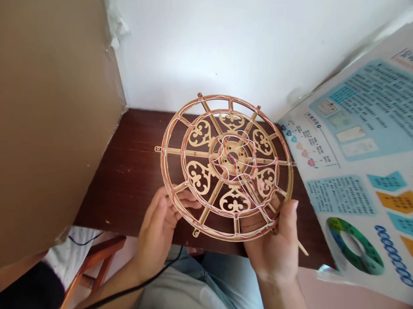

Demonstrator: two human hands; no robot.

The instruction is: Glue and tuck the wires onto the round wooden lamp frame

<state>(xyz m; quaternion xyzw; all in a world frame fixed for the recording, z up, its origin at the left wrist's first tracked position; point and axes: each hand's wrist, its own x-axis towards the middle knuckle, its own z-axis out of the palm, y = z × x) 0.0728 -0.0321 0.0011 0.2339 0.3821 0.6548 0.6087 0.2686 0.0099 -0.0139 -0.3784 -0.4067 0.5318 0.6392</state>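
Observation:
A round wooden openwork wheel, with spokes, carved scroll panels and thin red and white wires run along its rims, is held up above a dark wooden table. My left hand grips the wheel's lower left rim, fingers curled behind it. My right hand grips the lower right rim, thumb on the front, and a thin wooden stick pokes out beside that hand.
A large brown cardboard sheet stands at the left. A printed poster with blue and orange graphics leans at the right. White wall behind. A wooden chair and a black cable lie below, over my lap.

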